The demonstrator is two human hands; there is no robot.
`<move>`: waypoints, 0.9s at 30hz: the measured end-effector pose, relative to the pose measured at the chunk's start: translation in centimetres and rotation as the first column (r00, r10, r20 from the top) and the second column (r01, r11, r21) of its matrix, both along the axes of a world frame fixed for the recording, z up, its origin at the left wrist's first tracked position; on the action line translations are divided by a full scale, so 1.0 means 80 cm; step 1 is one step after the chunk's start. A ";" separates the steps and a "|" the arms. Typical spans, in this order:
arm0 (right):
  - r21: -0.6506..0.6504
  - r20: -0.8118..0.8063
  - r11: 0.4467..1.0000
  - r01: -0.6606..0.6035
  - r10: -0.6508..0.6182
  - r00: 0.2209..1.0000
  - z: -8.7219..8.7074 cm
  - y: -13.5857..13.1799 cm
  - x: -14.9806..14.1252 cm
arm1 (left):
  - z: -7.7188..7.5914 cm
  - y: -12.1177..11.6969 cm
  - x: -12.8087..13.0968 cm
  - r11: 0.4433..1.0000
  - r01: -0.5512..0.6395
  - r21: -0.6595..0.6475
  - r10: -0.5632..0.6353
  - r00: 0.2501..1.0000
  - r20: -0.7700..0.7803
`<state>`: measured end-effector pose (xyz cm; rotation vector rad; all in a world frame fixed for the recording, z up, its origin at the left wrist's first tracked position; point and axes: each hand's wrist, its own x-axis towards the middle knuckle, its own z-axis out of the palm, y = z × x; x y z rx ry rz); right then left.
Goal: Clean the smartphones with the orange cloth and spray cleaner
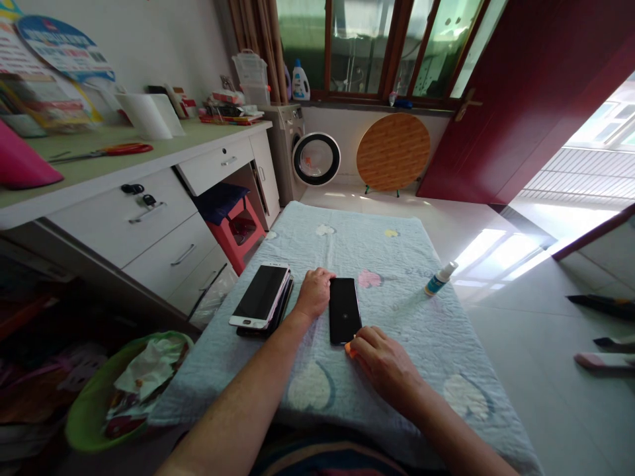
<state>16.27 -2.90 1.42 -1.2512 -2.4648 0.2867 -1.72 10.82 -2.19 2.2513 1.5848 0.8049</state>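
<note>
Near, lower centre of the frame: right hand [384,363], fingers drawn in, nearly closed on a small, soft-looking orange piece [350,348]. The piece meets the bottom right corner of a slim black rectangular phone [345,311]; I read this as a pinch meant to work closely along the edge.

The phone lies flat, screen up, mid-frame. Glass dark and glossy, with a faint pale spot near its middle; I see no cracks from here. The pale blue quilted cloth [332,244] under it probably cushions it and limits sliding.

Left hand [313,294] at the phone's upper left edge, fingers curled, tips at the corner. I take it as a brace against the other hand's push. I cannot tell whether it grips or only rests.

Left of centre, a white-framed phone with a black screen [262,296] tops a stack of darker devices, apart from the work but within reach.

Right of centre, a small clear bottle with a white cap and blue-green label [440,279] stands near the cloth's edge, clear of both forearms.
</note>
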 end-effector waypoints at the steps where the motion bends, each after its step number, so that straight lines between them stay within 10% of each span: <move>1: 0.006 0.012 1.000 -0.007 0.007 1.000 -0.001 0.000 -0.002 | 0.000 0.000 0.000 1.000 0.002 -0.002 -0.002 1.000 -0.004; 16: 0.081 0.178 0.983 -0.164 0.148 0.973 0.005 0.001 -0.067 | 0.004 -0.005 0.001 1.000 0.006 0.016 -0.006 1.000 -0.013; 27: 0.038 0.075 0.998 -0.046 0.043 0.996 -0.004 -0.006 -0.030 | 0.005 -0.012 -0.003 1.000 0.013 0.024 -0.013 1.000 -0.021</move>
